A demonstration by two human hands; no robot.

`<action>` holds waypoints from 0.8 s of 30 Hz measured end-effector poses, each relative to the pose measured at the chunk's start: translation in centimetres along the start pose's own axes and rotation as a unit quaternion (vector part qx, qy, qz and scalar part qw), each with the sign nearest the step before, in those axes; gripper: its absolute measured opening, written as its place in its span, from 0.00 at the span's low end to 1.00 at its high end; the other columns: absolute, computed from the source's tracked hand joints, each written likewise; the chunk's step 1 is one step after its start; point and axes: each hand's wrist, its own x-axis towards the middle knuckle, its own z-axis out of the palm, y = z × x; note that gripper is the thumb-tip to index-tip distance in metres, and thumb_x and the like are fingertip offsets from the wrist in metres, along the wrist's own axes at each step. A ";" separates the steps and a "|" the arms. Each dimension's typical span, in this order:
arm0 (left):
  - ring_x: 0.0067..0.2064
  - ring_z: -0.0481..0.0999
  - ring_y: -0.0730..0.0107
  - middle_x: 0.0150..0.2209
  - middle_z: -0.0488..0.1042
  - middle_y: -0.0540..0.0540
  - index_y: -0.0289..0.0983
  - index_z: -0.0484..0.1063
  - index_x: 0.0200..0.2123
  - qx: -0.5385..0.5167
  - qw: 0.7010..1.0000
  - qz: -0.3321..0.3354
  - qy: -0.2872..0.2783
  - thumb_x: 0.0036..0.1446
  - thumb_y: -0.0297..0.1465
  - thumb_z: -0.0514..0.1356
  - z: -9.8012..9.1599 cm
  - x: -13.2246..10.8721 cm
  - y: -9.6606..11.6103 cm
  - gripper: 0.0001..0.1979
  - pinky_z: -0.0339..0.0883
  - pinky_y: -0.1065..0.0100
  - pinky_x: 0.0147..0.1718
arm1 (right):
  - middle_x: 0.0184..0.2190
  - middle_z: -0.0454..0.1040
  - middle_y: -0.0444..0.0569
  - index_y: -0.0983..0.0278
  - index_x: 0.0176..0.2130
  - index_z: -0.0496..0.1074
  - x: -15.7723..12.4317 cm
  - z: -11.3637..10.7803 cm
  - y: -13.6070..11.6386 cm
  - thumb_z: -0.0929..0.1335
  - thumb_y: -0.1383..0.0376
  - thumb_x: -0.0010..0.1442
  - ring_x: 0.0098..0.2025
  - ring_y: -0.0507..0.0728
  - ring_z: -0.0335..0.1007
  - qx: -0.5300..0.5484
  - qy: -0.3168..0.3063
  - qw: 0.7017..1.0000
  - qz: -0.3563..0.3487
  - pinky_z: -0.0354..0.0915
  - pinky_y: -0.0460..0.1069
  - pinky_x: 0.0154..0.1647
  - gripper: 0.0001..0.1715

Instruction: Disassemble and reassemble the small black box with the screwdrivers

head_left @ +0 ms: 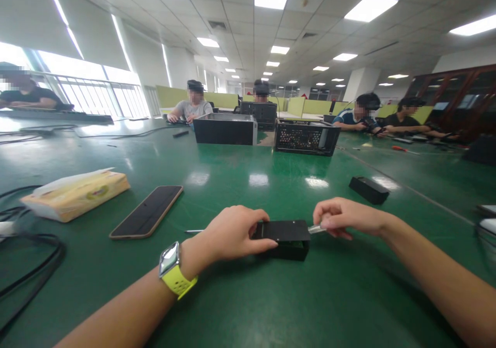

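A small black box (289, 232) lies on the green table, its lid slightly raised along the near side, where a strip of green shows inside. My left hand (236, 234) grips its left end between thumb and fingers; a yellow-strapped watch (176, 270) is on that wrist. At the box's right end, my right hand (344, 217) pinches a small silvery, partly see-through piece (316, 229), whose tip is at the box's edge. Whether it goes inside I cannot tell. A thin metal rod (192, 231) pokes out from behind my left hand, its other end hidden.
A phone (147, 212) and a tissue pack (77, 193) lie to the left, near black cables (34, 265). Another black case (369, 190) sits at right. Two computer cases (225, 131) stand farther back. Several people sit around, and a red screwdriver (401, 149) lies far right.
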 end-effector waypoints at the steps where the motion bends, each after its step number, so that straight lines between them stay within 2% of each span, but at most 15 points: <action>1: 0.28 0.72 0.68 0.28 0.75 0.49 0.39 0.73 0.43 -0.001 1.000 -0.001 -0.001 0.55 0.51 0.57 0.0 0.0 0.0 0.23 0.57 0.70 0.27 | 0.21 0.71 0.41 0.66 0.37 0.71 -0.2 0.0 -0.1 0.71 0.58 0.56 0.16 0.45 0.60 -0.048 -0.032 0.998 0.020 0.53 0.40 0.14 0.14; 3: 0.28 0.72 0.69 0.28 0.75 0.49 0.39 0.73 0.43 -0.004 1.000 -0.003 -0.003 0.55 0.51 0.58 0.1 0.1 0.0 0.23 0.57 0.70 0.27 | 0.22 0.71 0.41 0.66 0.33 0.70 -0.2 0.5 -0.2 0.70 0.55 0.57 0.16 0.45 0.60 -0.112 -0.093 0.989 0.042 0.53 0.40 0.15 0.15; 5: 0.28 0.72 0.69 0.28 0.75 0.49 0.39 0.72 0.43 -0.007 1.000 -0.002 -0.002 0.55 0.51 0.58 0.1 0.1 -0.1 0.23 0.57 0.70 0.27 | 0.21 0.70 0.41 0.66 0.30 0.69 0.0 1.6 -0.4 0.68 0.55 0.59 0.17 0.45 0.60 -0.143 -0.125 0.981 0.036 0.53 0.40 0.16 0.17; 9: 0.29 0.72 0.68 0.28 0.74 0.49 0.39 0.72 0.43 -0.006 1.000 0.002 0.007 0.56 0.52 0.57 -0.1 0.1 -0.1 0.24 0.58 0.70 0.27 | 0.20 0.64 0.39 0.66 0.29 0.70 0.6 3.3 -0.6 0.66 0.56 0.61 0.19 0.46 0.59 -0.180 -0.103 0.978 0.034 0.56 0.41 0.18 0.16; 12: 0.29 0.72 0.69 0.28 0.74 0.49 0.38 0.72 0.44 -0.004 1.000 0.008 0.017 0.56 0.52 0.57 -0.2 0.2 -0.1 0.24 0.58 0.70 0.28 | 0.19 0.63 0.39 0.65 0.28 0.70 0.4 2.3 -0.3 0.66 0.57 0.60 0.20 0.48 0.60 -0.205 -0.085 0.975 0.028 0.56 0.42 0.19 0.15; 14: 0.29 0.72 0.70 0.28 0.74 0.48 0.38 0.73 0.44 0.000 1.000 0.008 0.022 0.55 0.51 0.58 -0.2 0.2 -0.1 0.24 0.58 0.71 0.28 | 0.21 0.66 0.42 0.65 0.28 0.72 0.1 0.7 0.0 0.66 0.58 0.59 0.23 0.50 0.63 -0.241 -0.051 0.969 0.017 0.58 0.44 0.23 0.14; 17: 0.27 0.71 0.71 0.28 0.74 0.49 0.38 0.74 0.43 0.008 1.000 0.009 0.024 0.54 0.50 0.59 -0.1 0.2 -0.2 0.23 0.57 0.71 0.27 | 0.23 0.70 0.45 0.65 0.28 0.75 0.0 -1.1 0.3 0.67 0.56 0.58 0.26 0.52 0.63 -0.295 0.090 0.951 -0.019 0.58 0.47 0.28 0.16; 19: 0.28 0.71 0.71 0.28 0.74 0.49 0.38 0.74 0.42 0.011 1.000 0.010 0.025 0.53 0.50 0.60 -0.1 0.3 -0.2 0.23 0.57 0.71 0.27 | 0.22 0.68 0.44 0.66 0.28 0.75 0.3 -1.1 0.2 0.67 0.53 0.58 0.25 0.52 0.61 -0.284 0.170 0.943 -0.037 0.56 0.47 0.27 0.19; 21: 0.28 0.71 0.71 0.28 0.74 0.49 0.38 0.74 0.41 0.012 1.000 0.009 0.021 0.53 0.50 0.60 0.0 0.3 -0.2 0.23 0.57 0.71 0.27 | 0.21 0.64 0.42 0.66 0.32 0.76 0.7 0.0 0.0 0.67 0.49 0.58 0.24 0.51 0.57 -0.261 0.195 0.944 -0.057 0.52 0.46 0.25 0.22; 24: 0.28 0.71 0.70 0.29 0.75 0.49 0.39 0.75 0.41 0.010 1.000 0.010 0.013 0.53 0.50 0.59 0.0 0.3 -0.1 0.22 0.56 0.71 0.27 | 0.21 0.61 0.40 0.66 0.45 0.76 1.4 2.4 -0.4 0.69 0.47 0.56 0.23 0.50 0.53 -0.249 0.159 0.951 -0.094 0.49 0.45 0.24 0.28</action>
